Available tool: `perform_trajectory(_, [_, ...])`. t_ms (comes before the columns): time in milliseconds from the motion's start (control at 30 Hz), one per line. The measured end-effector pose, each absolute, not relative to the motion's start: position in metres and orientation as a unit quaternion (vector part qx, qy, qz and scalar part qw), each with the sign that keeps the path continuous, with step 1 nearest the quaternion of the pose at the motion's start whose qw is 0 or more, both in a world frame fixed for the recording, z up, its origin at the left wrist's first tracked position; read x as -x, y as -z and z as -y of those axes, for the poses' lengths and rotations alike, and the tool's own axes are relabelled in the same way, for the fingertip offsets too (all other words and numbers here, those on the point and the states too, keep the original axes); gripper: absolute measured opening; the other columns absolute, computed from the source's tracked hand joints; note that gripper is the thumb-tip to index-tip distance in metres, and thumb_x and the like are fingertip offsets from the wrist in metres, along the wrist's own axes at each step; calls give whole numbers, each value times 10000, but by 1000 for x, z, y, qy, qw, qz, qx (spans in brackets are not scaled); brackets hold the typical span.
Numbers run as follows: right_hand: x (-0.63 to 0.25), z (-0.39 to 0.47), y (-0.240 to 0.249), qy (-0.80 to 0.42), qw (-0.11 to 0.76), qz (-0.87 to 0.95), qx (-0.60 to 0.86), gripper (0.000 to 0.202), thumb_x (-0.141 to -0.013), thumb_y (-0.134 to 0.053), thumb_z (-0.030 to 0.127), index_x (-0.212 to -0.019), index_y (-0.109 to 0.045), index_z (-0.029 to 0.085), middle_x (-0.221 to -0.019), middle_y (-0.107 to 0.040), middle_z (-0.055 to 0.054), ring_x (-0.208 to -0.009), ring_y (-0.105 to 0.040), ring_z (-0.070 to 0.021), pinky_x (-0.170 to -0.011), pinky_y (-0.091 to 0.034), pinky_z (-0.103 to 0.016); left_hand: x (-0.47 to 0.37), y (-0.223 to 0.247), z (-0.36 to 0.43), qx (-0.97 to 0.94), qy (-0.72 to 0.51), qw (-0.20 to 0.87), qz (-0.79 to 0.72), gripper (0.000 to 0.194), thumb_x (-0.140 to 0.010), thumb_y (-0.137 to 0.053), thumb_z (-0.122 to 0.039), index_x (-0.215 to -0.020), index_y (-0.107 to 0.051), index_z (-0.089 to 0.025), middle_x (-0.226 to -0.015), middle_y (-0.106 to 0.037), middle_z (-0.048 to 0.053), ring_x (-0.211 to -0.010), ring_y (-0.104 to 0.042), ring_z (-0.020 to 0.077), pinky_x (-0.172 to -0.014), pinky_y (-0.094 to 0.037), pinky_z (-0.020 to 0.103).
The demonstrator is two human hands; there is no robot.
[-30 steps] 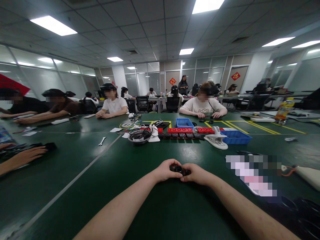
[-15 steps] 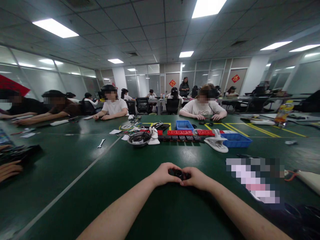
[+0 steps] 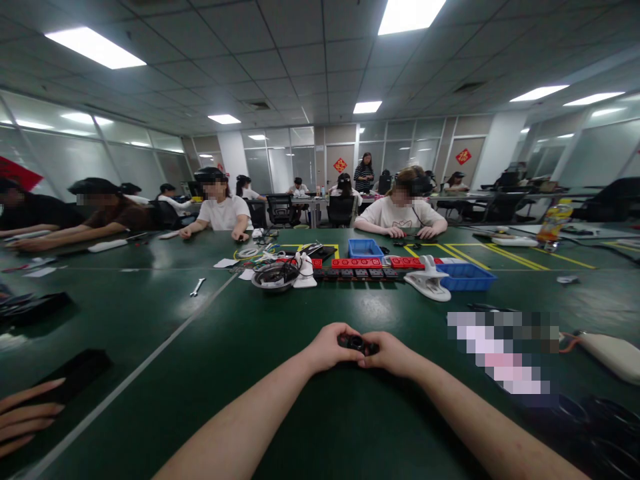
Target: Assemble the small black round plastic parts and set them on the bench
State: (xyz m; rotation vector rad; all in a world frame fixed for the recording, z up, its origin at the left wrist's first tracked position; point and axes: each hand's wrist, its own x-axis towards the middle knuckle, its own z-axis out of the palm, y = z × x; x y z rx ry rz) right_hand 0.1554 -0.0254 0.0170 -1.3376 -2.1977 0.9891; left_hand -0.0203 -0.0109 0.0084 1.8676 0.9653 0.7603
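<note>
A small black round part [image 3: 357, 343] is held between my two hands, low over the green table [image 3: 280, 320]. My left hand [image 3: 334, 348] has its fingers wrapped round the left side of the part. On the right side, my right hand [image 3: 387, 353] grips it with thumb and fingers. The thumbs of both hands meet in front of it. Finer details of the part are too small to tell.
Beyond my hands lie a metal bowl [image 3: 274, 279] with cables, red blocks [image 3: 356, 263], blue trays [image 3: 465, 277] and a white clip stand [image 3: 429, 280]. A wrench [image 3: 197, 287] is at the left. Another person's hand [image 3: 30, 413] rests at the lower left.
My hands keep hold of the black part, almost unmoved. At the left, another person's hand and a black object have come nearer. The view has shifted slightly.
</note>
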Motion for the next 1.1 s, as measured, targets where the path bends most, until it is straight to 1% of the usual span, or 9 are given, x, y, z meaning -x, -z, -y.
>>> perform_trajectory(67, [-155,26,-18,-352,194,777,485,180,-584,-624,278,-711,-571,161,-625,-510,37,-577,-454,-107,-527,-328,-201,20,-8,10,-753,-306,436,-387,441,-507,-706,-316,-884,-565,-136,-845,-580,48,-746,-529,152,-681,-398,272])
perform_trajectory(200, [-154,27,-18,-341,193,779,489,248,-585,-629,302,-785,-567,168,-667,-530,28,-600,-469,-114,-540,-333,-206,20,-8,11,-755,-309,431,-386,449,-496,-709,-334,-877,-569,-141,-851,-572,44,-743,-520,149,-670,-393,263])
perform_trajectory(467, [-152,25,-15,-291,176,785,517,302,-570,-643,324,-813,-537,179,-708,-543,16,-633,-482,-128,-539,-327,-206,17,-13,17,-759,-307,389,-422,416,-508,-695,-355,-850,-581,-148,-815,-559,27,-700,-491,131,-616,-378,230])
perform_trajectory(633, [-146,26,-14,-197,182,797,541,304,-554,-645,376,-754,-527,181,-735,-516,4,-656,-477,-133,-546,-318,-209,14,-16,21,-754,-320,355,-450,377,-519,-684,-354,-828,-577,-166,-819,-554,18,-714,-495,138,-626,-376,235])
perform_trajectory(700, [-141,28,-14,-150,177,793,563,283,-569,-628,379,-738,-520,180,-752,-502,-4,-672,-476,-137,-544,-311,-211,10,-16,23,-745,-332,338,-470,351,-529,-678,-336,-820,-573,-170,-816,-552,15,-724,-498,140,-633,-377,238])
perform_trajectory(867, [-129,33,-11,-52,168,758,628,153,-665,-520,285,-769,-517,173,-788,-505,-38,-728,-481,-155,-598,-320,-232,-1,-11,24,-712,-369,270,-533,324,-534,-678,-302,-808,-565,-171,-805,-550,21,-774,-497,163,-684,-376,268])
perform_trajectory(967, [-127,34,-9,-45,162,761,626,165,-688,-495,308,-773,-521,169,-776,-521,-50,-745,-486,-171,-635,-330,-252,-3,-8,23,-710,-377,262,-534,309,-539,-678,-271,-809,-564,-171,-813,-552,21,-792,-496,164,-711,-374,274])
perform_trajectory(1100, [-135,32,-11,-83,186,777,596,256,-655,-549,365,-815,-520,168,-797,-538,-54,-746,-494,-182,-626,-340,-260,0,-11,20,-723,-359,292,-513,330,-537,-678,-319,-809,-571,-165,-820,-547,26,-778,-493,163,-686,-376,267])
